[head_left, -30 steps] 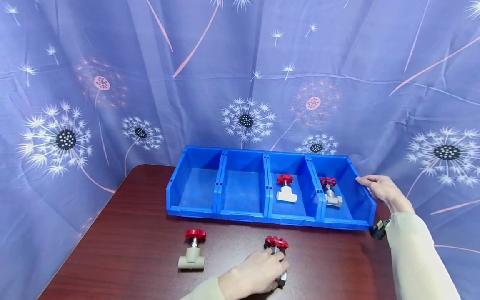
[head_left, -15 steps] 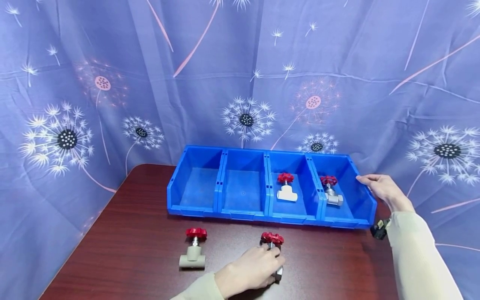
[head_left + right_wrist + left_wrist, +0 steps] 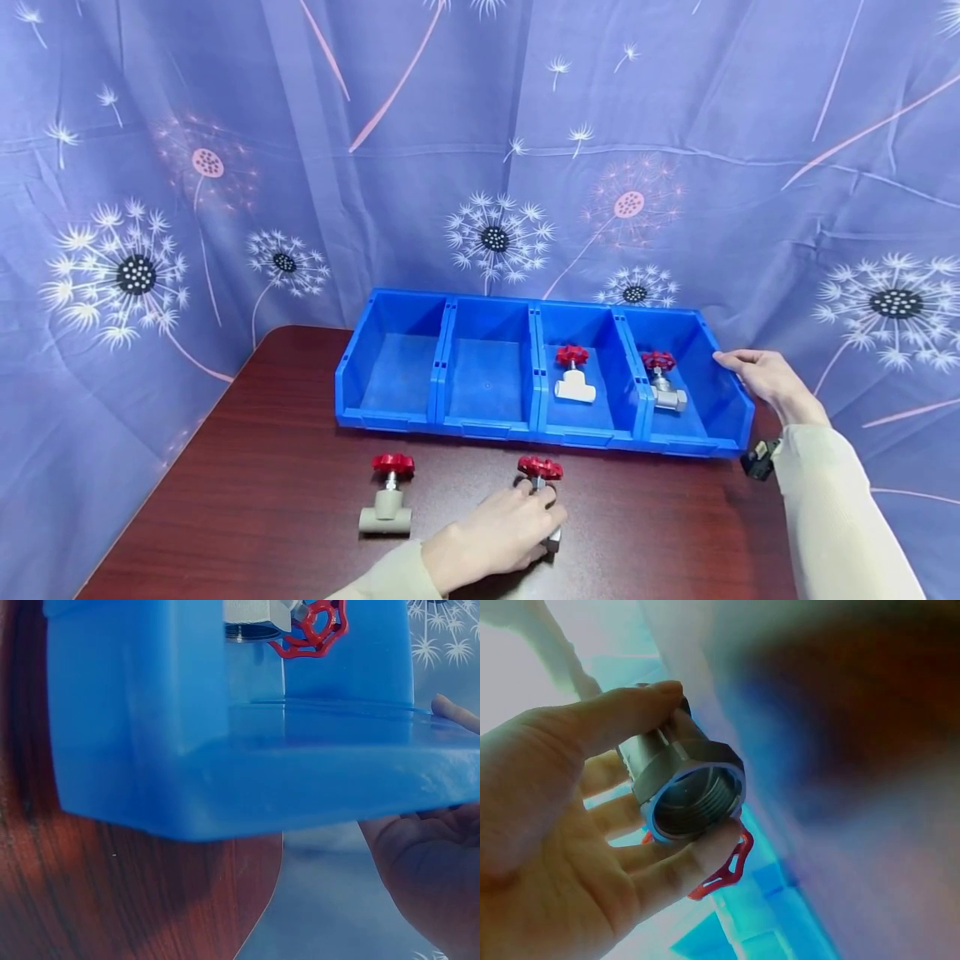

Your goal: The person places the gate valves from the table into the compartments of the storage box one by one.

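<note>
My left hand (image 3: pixel 501 529) grips a metal gate valve (image 3: pixel 540 468) with a red handwheel, low over the front of the table. In the left wrist view, thumb and fingers wrap its body, and the valve's threaded hex end (image 3: pixel 697 769) faces the camera. My right hand (image 3: pixel 772 383) holds the right side wall of a blue four-part bin (image 3: pixel 487 431), thumb over the rim and palm outside. Inside the rightmost compartment lies another metal valve (image 3: pixel 666 398) with a red handwheel. A white tee-shaped valve (image 3: pixel 574 387) lies one compartment to its left.
On the brown table (image 3: pixel 247 467), left of my left hand, stands a grey-beige tee-shaped valve (image 3: pixel 386 512) with a red handwheel. The bin's two left compartments show only bare floors. A purple dandelion-print curtain (image 3: pixel 405 200) hangs close behind the bin.
My left hand has shifted slightly left and away from me, carrying the metal valve along. The right hand stays on the bin wall, and the bin has not visibly moved.
</note>
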`<action>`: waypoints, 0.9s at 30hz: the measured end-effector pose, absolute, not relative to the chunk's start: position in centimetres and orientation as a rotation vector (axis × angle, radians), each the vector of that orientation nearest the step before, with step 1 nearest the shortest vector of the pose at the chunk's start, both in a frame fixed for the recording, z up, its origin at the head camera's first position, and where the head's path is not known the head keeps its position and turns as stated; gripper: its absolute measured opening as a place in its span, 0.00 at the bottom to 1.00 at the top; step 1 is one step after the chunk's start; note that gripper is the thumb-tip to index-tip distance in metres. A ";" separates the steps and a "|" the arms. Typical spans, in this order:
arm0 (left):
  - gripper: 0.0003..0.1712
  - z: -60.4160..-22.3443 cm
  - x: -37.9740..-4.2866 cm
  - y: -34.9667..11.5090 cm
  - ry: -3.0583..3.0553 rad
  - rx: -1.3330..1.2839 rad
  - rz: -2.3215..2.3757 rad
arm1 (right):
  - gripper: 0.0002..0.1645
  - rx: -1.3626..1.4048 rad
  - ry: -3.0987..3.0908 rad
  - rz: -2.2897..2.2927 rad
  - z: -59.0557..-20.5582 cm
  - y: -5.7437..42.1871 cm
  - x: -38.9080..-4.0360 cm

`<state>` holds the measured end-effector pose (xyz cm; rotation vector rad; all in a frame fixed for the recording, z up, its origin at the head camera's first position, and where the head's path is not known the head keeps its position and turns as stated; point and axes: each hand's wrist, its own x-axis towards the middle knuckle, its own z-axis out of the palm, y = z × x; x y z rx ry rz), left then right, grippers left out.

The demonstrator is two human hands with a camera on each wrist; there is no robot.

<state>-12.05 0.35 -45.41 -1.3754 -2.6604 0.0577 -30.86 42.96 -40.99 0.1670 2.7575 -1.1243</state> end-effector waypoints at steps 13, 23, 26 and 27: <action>0.23 -42.4 -13.4 -1.2 -2.635 -1.310 0.003 | 0.45 0.169 2.781 -1.127 -41.0 42.9 -30.8; 0.24 -39.8 -15.4 -2.6 -2.730 -1.230 -0.037 | 0.45 0.200 2.724 -1.195 -41.0 42.9 -30.9; 0.23 -39.4 -15.9 -2.9 -2.746 -1.205 -0.042 | 0.47 0.194 2.737 -1.168 -41.1 42.9 -30.8; 0.23 -39.3 -16.1 -3.0 -2.749 -1.199 -0.044 | 0.48 0.190 2.744 -1.160 -41.1 42.9 -30.8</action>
